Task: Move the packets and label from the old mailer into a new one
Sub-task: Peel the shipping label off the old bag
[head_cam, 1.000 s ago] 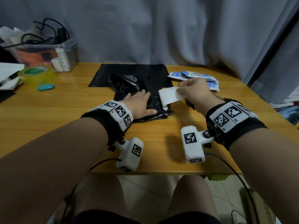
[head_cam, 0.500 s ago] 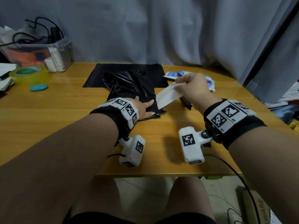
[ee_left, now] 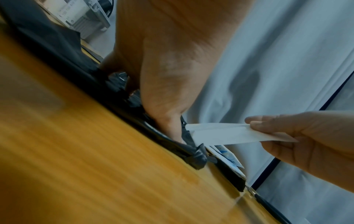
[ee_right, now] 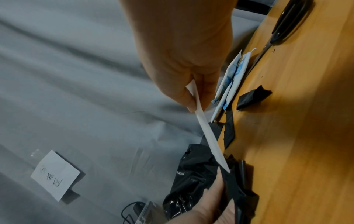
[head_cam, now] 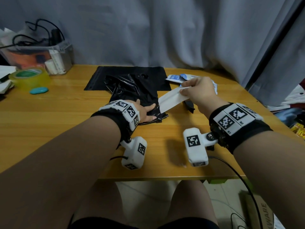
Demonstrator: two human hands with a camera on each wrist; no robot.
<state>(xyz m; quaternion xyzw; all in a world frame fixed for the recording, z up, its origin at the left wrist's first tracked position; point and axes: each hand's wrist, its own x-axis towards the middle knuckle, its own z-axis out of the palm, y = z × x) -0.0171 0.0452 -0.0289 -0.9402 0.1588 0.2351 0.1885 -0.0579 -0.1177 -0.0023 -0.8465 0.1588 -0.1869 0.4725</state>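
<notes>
Peeling away, the label point(head_cam: 171, 100) stretches taut from the right hand point(head_cam: 200, 91), which pinches its far-right end, down-left to the old mailer point(head_cam: 132, 90), pinned flat under the left hand point(head_cam: 145, 111). Packets point(head_cam: 178, 77) lie beyond. Only the right wrist view shows the strip edge-on.

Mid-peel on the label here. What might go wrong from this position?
1. The right hand pinches only the label's far end while its near end looks still stuck to the crumpled old mailer; a hard pull may tear or crease it.
2. The left hand presses flat on slick plastic, so the mailer might slip and lift.
3. The peeled label could touch the packets behind and stick.
</notes>
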